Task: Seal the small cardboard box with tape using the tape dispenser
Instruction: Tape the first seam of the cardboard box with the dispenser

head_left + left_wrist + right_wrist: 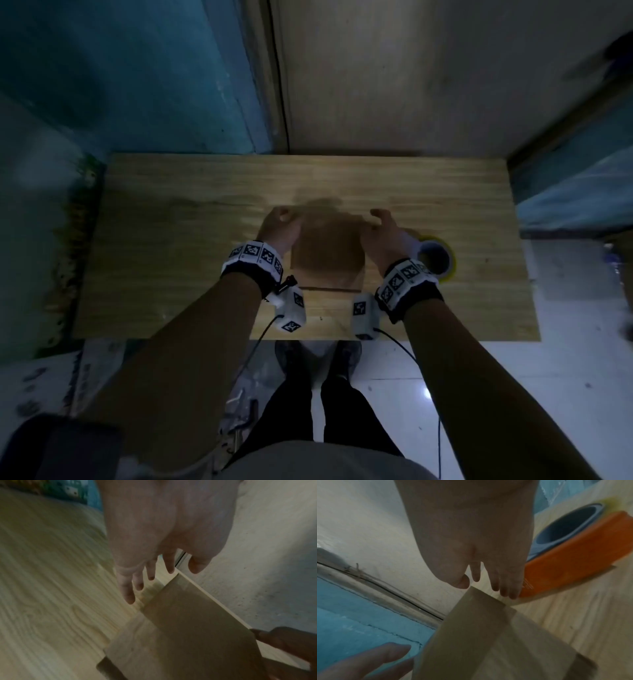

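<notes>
A small brown cardboard box [327,253] stands on the wooden table [171,240], near its middle. My left hand [282,219] hovers at the box's left side with relaxed fingers [127,592] and holds nothing. On the box's right side, my right hand [380,219] is just as loose, its fingers [510,588] hanging beside a raised cardboard flap [471,628]. In the left wrist view the box [197,628] lies below the fingertips. The tape dispenser [436,260], orange with a blue core and yellowish tape [573,550], lies flat just right of my right hand.
The table's far edge meets a pale wall [411,85], with a blue wall [120,85] to the left. White floor tiles [548,377] and my legs [329,404] are at the near edge. A dark object [51,448] sits at the bottom left.
</notes>
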